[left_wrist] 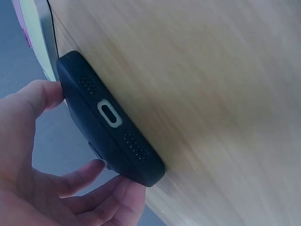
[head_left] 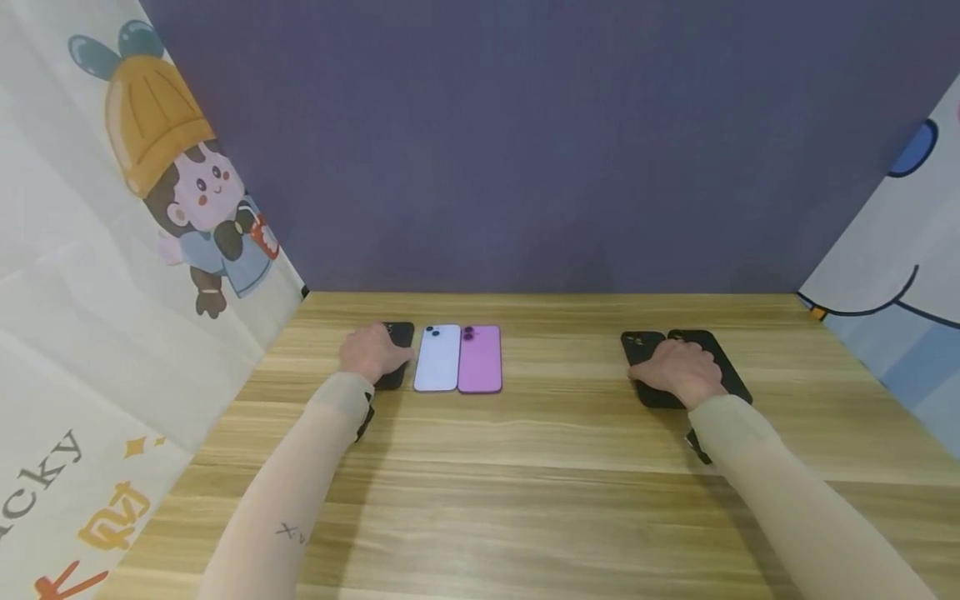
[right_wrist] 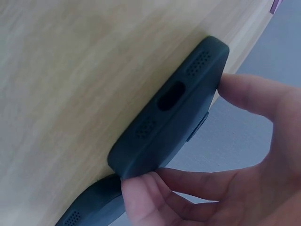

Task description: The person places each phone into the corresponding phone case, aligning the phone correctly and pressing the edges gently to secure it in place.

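Observation:
My left hand [head_left: 369, 354] holds a black-cased phone [left_wrist: 113, 127] by its long edges, thumb on one side and fingers on the other. A pale rim shows round its charging port. Beside it lie a pale blue phone [head_left: 437, 362] and a pink phone [head_left: 480, 360], backs up, side by side. On the right, my right hand [head_left: 678, 371] pinches a black phone case [right_wrist: 169, 110] between thumb and fingers, its port opening dark. A second black case [head_left: 729, 367] lies against its right side. The hand covers part of both in the head view.
The wood-grain table [head_left: 555, 500] ends at a dark blue-grey panel [head_left: 555, 150] behind the phones. A white cloth [head_left: 82, 317] with cartoon prints hangs at the left, and another printed cloth [head_left: 915, 242] at the right.

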Tool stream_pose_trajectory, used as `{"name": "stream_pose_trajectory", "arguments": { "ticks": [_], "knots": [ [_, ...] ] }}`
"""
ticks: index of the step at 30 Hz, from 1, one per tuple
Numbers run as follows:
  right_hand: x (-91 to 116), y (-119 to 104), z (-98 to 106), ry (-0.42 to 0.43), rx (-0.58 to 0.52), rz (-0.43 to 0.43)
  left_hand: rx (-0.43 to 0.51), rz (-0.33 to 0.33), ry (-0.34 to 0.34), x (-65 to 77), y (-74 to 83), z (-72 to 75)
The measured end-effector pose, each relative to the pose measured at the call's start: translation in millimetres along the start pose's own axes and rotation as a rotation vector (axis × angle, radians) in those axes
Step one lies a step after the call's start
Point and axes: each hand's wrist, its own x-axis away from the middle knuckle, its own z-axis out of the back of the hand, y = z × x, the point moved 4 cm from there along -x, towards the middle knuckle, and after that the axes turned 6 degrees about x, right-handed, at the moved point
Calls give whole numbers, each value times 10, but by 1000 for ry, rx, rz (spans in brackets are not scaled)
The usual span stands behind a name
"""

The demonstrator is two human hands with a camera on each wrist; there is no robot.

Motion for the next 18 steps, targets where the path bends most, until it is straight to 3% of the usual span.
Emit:
{"name": "stream_pose_trajectory", "arguments": {
  "ticks": [13, 18],
  "knots": [
    [-9, 2, -3, -5, 6, -5, -32, 42, -4, -11, 59, -31],
    [-13, 4, 2, -1, 7, 1, -35, -22, 29, -14, 184, -45]
  ]
}}
